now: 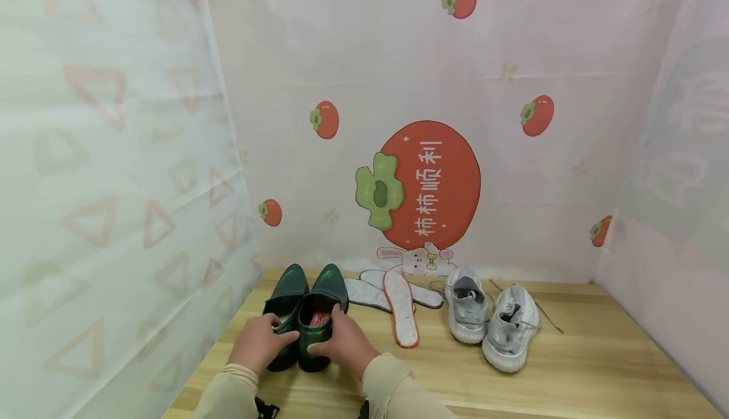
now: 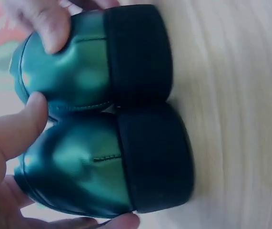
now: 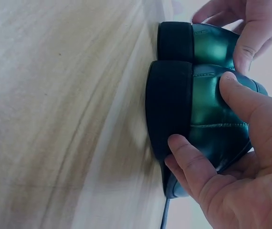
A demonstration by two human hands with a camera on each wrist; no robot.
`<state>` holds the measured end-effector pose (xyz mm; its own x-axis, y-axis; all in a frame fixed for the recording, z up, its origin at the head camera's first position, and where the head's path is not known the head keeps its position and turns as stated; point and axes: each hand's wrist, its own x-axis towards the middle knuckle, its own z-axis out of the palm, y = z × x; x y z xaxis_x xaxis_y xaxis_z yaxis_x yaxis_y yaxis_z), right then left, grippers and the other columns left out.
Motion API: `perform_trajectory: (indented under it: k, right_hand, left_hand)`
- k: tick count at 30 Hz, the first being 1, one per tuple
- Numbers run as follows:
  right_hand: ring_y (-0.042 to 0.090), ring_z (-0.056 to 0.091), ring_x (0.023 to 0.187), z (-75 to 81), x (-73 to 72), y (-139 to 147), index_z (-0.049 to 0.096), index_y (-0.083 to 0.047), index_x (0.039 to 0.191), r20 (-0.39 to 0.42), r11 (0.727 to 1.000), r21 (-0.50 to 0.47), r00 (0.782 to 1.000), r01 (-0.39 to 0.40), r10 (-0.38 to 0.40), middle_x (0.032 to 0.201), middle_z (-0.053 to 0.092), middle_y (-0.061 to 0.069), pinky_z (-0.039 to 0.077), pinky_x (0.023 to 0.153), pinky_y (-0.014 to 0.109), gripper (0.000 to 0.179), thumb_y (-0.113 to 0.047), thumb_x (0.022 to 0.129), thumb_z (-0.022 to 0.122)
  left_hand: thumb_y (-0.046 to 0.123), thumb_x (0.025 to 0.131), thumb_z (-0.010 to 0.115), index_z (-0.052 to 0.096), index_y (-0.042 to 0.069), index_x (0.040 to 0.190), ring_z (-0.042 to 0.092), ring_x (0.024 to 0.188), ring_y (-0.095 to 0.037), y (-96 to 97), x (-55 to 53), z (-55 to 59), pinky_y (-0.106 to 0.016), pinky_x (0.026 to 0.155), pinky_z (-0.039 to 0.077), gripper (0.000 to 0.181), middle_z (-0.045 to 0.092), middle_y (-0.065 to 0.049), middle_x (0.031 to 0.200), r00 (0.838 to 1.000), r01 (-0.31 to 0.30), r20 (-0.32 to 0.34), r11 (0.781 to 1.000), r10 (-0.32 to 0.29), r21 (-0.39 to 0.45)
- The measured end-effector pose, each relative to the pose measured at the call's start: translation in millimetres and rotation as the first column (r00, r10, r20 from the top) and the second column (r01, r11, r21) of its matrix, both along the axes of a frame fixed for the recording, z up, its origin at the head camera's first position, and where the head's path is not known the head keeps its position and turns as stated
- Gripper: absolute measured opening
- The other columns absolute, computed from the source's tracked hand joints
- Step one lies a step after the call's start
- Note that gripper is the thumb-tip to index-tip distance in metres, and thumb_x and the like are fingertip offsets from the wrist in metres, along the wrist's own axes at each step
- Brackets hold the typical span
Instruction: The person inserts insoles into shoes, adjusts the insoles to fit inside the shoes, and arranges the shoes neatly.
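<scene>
Two dark green, glossy pointed shoes stand side by side on the wooden table, heels toward me, in the head view. My left hand [image 1: 254, 343] grips the left shoe [image 1: 290, 283] around its heel, the thumb at the back and fingers along the outer side. My right hand [image 1: 347, 340] holds the right shoe [image 1: 330, 283] the same way, its thumb on the back of the heel. A red patterned lining [image 1: 321, 319] shows inside the right shoe. Both thick black heels [image 2: 155, 157] face the left wrist camera, and in the right wrist view my fingers [image 3: 193, 162] lie along the right shoe's side.
Several grey-white insoles [image 1: 370, 293] lie crossed behind and right of the green shoes, one orange-edged insole [image 1: 402, 311] on top. Farther right stand two grey sneakers [image 1: 510, 330] with loose laces. Printed cloth walls [image 1: 285, 172] enclose the wooden table [image 1: 455, 384] at the back and sides.
</scene>
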<state>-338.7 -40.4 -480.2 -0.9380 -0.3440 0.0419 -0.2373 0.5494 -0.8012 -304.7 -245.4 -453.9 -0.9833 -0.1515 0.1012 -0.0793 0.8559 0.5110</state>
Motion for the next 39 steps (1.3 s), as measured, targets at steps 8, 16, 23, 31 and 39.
perform_trajectory:
  k: [8, 16, 23, 31, 39]
  right_hand:
    - [0.044, 0.043, 0.152, -6.8, 4.3, 2.0, 0.022, 0.005, 0.166, -0.001, 0.999, -0.042, 1.000, 0.007, -0.007, 0.166, 0.040, 0.027, 0.042, 0.119, 0.060, 0.117, -0.039, 0.084, 0.092]
    - [0.042, 0.050, 0.147, -1.9, 16.7, 20.4, 0.025, 0.000, 0.167, -0.033, 0.991, -0.129, 0.999, -0.027, 0.023, 0.169, 0.037, 0.023, 0.048, 0.114, 0.058, 0.095, -0.024, 0.094, 0.080]
    - [0.042, 0.064, 0.134, 14.9, 34.4, 50.0, 0.031, -0.004, 0.167, -0.041, 0.973, -0.232, 0.999, -0.016, 0.007, 0.169, 0.036, 0.024, 0.057, 0.103, 0.054, 0.083, -0.017, 0.096, 0.072]
    - [0.037, 0.062, 0.138, 54.9, 76.3, 92.0, 0.037, -0.009, 0.165, -0.051, 0.886, -0.460, 0.998, -0.053, 0.033, 0.165, 0.044, 0.020, 0.060, 0.101, 0.043, 0.068, -0.023, 0.105, 0.065]
    - [0.042, 0.051, 0.147, 91.5, 100.9, 132.5, 0.019, -0.009, 0.171, 0.079, 0.818, -0.575, 0.996, 0.007, 0.047, 0.174, 0.022, 0.026, 0.059, 0.104, 0.043, 0.080, -0.031, 0.108, 0.063]
  left_hand:
    - [0.045, 0.084, 0.088, 0.059, 0.011, 0.086, 0.052, 0.074, -0.021, -15.2, -6.1, -11.5, -0.036, 0.067, 0.041, 0.045, 0.059, -0.003, 0.082, 0.999, 0.043, 0.023, 0.995, -0.046, 0.090]
    - [0.043, 0.088, 0.084, 0.041, 0.014, 0.074, 0.044, 0.060, -0.020, -28.7, -1.1, -6.2, -0.033, 0.059, 0.037, 0.054, 0.040, -0.001, 0.068, 0.999, -0.015, -0.029, 0.985, 0.021, 0.173]
    - [0.048, 0.091, 0.081, 0.031, 0.014, 0.080, 0.034, 0.060, -0.018, -21.6, 26.7, 23.9, -0.032, 0.059, 0.030, 0.061, 0.024, 0.001, 0.071, 0.984, -0.081, -0.149, 0.989, 0.099, 0.123]
    - [0.035, 0.079, 0.095, 0.047, 0.014, 0.069, 0.061, 0.069, -0.025, 52.3, 69.9, 70.1, -0.030, 0.056, 0.036, 0.053, 0.069, -0.016, 0.087, 0.853, -0.005, -0.522, 1.000, 0.018, 0.025]
    - [0.031, 0.072, 0.099, 0.060, 0.020, 0.071, 0.077, 0.108, -0.040, 142.7, 90.6, 66.6, -0.049, 0.071, 0.063, 0.040, 0.074, -0.023, 0.131, 0.793, 0.136, -0.598, 0.991, -0.120, -0.019]
